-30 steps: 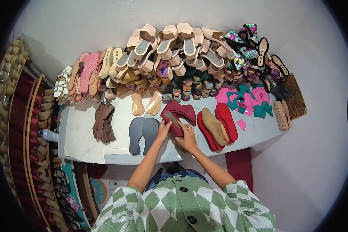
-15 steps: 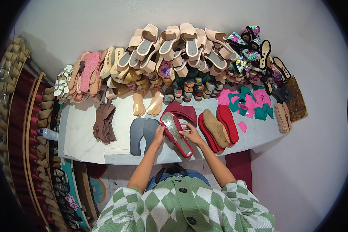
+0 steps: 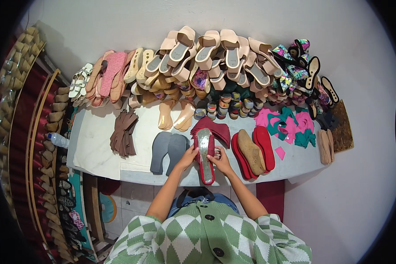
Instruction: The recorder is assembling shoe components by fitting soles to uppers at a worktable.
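Observation:
Between my hands is a red slipper [image 3: 206,174] with its grey, shiny underside turned up toward me. My left hand [image 3: 189,157] grips its left edge, and my right hand [image 3: 221,161] holds the right edge with the fingers bent onto it. Just beyond lies a pile of dark red upper pieces [image 3: 220,130] on the table. A pair of grey soles [image 3: 177,151] rests to the left. To the right, a wooden shoe last [image 3: 251,151] lies on red soles [image 3: 264,148].
Heeled beige sandals [image 3: 204,54] are heaped at the back of the table [image 3: 138,169]. Brown strips [image 3: 123,134] lie at left, pink and green scraps [image 3: 277,123] at right. Shelves of lasts [image 3: 53,127] line the left side, near a plastic bottle [image 3: 58,140].
The slipper has turned from a slant to nearly upright, its near end swinging left. My hands still hold it at both sides. The whole view has shifted slightly.

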Tool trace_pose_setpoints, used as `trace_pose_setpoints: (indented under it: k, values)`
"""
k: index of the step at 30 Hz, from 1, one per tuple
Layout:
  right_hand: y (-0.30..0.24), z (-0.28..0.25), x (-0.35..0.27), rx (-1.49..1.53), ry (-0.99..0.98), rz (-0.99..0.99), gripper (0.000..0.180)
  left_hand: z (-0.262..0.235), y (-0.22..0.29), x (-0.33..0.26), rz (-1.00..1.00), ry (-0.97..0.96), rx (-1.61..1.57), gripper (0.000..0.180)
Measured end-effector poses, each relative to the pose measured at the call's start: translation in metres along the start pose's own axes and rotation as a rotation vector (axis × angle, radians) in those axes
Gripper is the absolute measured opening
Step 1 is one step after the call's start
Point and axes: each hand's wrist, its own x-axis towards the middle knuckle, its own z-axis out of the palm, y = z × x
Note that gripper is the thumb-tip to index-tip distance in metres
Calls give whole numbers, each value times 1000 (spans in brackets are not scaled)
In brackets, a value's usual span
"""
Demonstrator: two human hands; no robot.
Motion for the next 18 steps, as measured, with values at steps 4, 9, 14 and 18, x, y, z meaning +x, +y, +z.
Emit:
trace_pose_setpoints:
  k: [4,9,14,18]
  values:
    - [2,3,0,7,-9,-36,56,-12,-19,-12,223,-189,-149,54]
    - [-2,5,-2,-55,22,-59,60,3,-21,-16,97,-35,-124,58]
    - [0,-1,-1,-54,25,-17,57,17,-24,-15,244,8,-138,56]
    - [-3,-6,0,-11,-13,26,58,14,-25,-11,281,23,-33,56]
